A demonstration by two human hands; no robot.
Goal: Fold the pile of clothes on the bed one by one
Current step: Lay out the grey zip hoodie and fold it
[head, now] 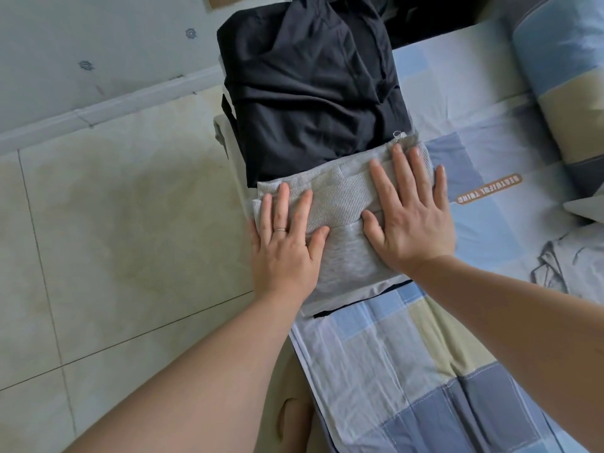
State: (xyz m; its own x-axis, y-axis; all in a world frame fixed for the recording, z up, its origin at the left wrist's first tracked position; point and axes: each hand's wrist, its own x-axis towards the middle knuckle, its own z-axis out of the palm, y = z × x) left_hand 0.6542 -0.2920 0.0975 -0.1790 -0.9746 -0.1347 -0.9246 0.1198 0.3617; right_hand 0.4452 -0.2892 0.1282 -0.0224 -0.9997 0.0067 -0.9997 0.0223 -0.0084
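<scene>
We record a domestic bedroom. A bed (pixel 408 371) is dressed in blue, beige and grey checks, with a matching rolled bolster (pixel 562 76) at its far side. Dark clothes (pixel 310 93) are heaped on it, with a folded grey garment (pixel 346 256) touching them. Beside the bed we note a pale tiled floor (pixel 114 223), stained in places, meeting a painted wall (pixel 98 44) at a skirting board (pixel 108 109).

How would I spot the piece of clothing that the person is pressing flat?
Start at the bed with the blue and beige checked sheet, and look along its edge beside the tiled floor. There a folded grey garment lies under both flat hands, the left hand and the right hand. Unlike the black clothes just beyond it, it is light grey with ribbed bands.
</scene>
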